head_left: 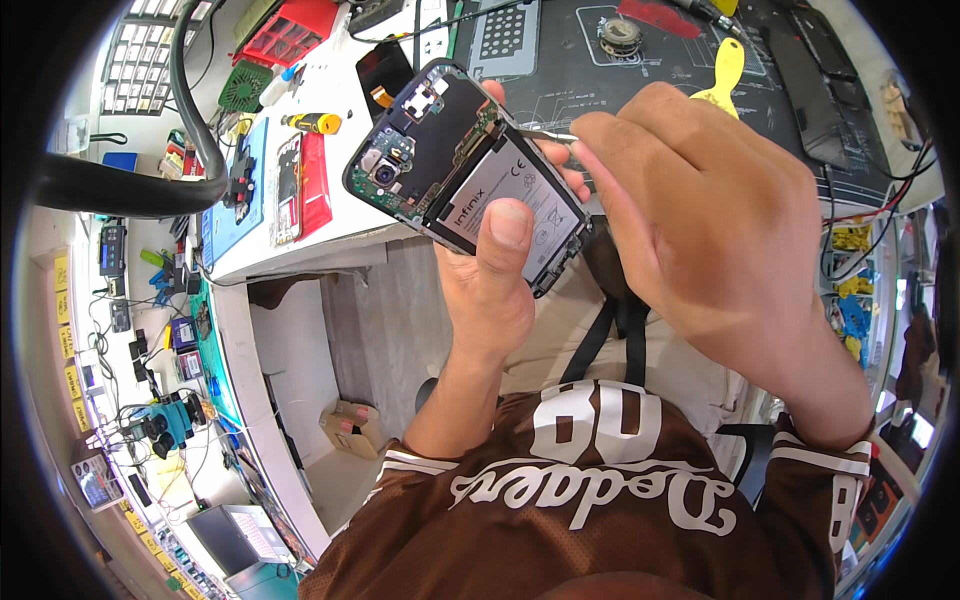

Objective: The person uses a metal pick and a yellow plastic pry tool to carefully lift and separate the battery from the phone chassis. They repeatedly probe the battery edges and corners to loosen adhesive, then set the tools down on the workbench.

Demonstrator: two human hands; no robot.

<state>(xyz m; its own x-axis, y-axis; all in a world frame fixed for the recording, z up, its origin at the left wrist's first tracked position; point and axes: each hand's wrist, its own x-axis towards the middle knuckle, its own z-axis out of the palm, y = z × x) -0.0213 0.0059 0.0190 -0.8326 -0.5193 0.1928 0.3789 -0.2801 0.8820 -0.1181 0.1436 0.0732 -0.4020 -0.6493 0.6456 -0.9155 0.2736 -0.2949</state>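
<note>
My left hand (490, 270) is wrapped round an opened smartphone (450, 180), with the thumb across its battery (515, 190) and fingertips showing behind the far edge. The phone's back is off, so the circuit board, the round camera module (386, 172) and a dark inner plate lie bare. Over the phone's right edge, my right hand (700, 190) pinches a thin metal tool (545, 135). Its tip reaches the edge of the phone by the board and battery; most of the tool is hidden by my fingers, so its exact kind does not show.
A dark work mat (570, 90) on the bench carries a yellow scraper (727, 75) and a round metal part (619, 38). Farther left lie a yellow screwdriver (315, 123), a red tray (314, 185) and a blue mat (222, 235). A thick black arm (130, 190) juts in from the left.
</note>
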